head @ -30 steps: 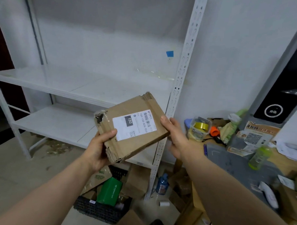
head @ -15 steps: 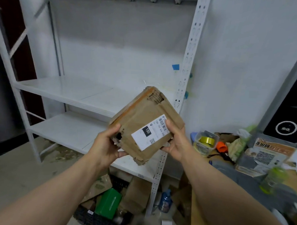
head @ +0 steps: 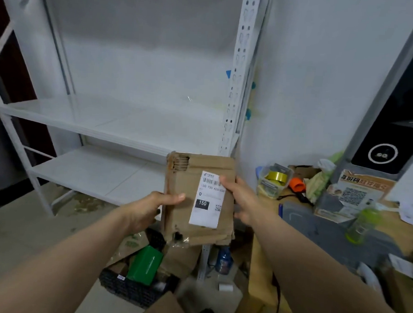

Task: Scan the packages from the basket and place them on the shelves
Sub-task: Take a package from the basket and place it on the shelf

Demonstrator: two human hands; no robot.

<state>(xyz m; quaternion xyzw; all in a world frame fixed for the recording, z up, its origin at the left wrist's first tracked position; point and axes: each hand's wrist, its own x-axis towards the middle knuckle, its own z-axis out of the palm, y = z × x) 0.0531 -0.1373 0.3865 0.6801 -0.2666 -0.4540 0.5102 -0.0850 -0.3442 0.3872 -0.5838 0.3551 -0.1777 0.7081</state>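
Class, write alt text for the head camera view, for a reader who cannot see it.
Two bare hands, the left hand and right hand, hold a battered brown cardboard package with a white shipping label upright before white metal shelves. Below, a black plastic basket holds a green box.

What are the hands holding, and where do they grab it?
A brown cardboard package, held upright. The left hand pinches its left edge, thumb on the front. The right hand grips its right edge, thumb on the white label.
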